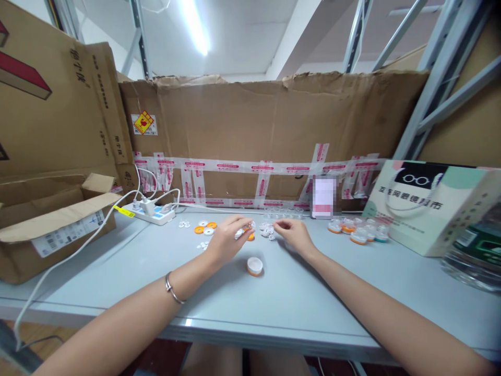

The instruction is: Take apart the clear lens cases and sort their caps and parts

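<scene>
My left hand (228, 237) is closed, its fingertips around a small clear plastic piece (251, 225). Orange and white parts show just behind and below those fingers, partly covered by them. To the right, my right hand (296, 236) has its fingertips pinched together; whatever may be between them is hidden. Beside its fingertips lies a pile of small white pieces (267, 231). A round case with a white top and orange base (254, 266) stands in front, between my forearms. Orange rings (199, 230) and white rings (209, 232) are scattered left of my left hand.
Several clear-topped round cases (359, 236) cluster at the right, by a paper bag (420, 209) and a large bottle (475, 258). A phone (323, 197) leans at the back. Clear cups (284, 213) line the rear. A power strip (154, 213) and open carton (58, 230) stand left.
</scene>
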The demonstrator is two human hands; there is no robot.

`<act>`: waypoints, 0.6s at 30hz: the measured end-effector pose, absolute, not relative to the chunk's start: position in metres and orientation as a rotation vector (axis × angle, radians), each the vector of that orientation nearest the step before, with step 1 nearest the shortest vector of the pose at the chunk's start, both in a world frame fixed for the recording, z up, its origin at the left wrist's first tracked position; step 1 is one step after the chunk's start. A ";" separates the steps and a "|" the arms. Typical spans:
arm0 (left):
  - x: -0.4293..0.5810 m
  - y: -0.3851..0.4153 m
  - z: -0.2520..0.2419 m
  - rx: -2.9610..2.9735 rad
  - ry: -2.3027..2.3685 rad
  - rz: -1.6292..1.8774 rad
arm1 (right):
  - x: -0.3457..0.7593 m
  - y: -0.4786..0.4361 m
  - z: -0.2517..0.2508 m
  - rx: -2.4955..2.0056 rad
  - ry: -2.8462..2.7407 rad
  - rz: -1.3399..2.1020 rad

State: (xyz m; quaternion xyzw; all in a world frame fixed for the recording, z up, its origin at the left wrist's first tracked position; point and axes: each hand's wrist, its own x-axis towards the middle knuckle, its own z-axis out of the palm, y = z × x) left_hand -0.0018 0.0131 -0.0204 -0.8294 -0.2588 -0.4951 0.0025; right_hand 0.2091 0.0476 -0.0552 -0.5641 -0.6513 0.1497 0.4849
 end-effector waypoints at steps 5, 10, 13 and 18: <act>-0.001 0.011 -0.021 -2.662 -0.817 -1.525 | 0.207 0.056 -0.064 -1.422 -1.628 0.299; -0.002 0.012 -0.022 -2.692 -0.904 -1.494 | 0.207 0.056 -0.066 -1.446 -1.644 0.296; -0.002 0.014 -0.024 -2.703 -0.932 -1.475 | 0.207 0.054 -0.061 -1.439 -1.624 0.313; -0.002 0.016 -0.029 -2.736 -0.912 -1.450 | 0.193 0.033 -0.040 -1.253 -1.620 0.533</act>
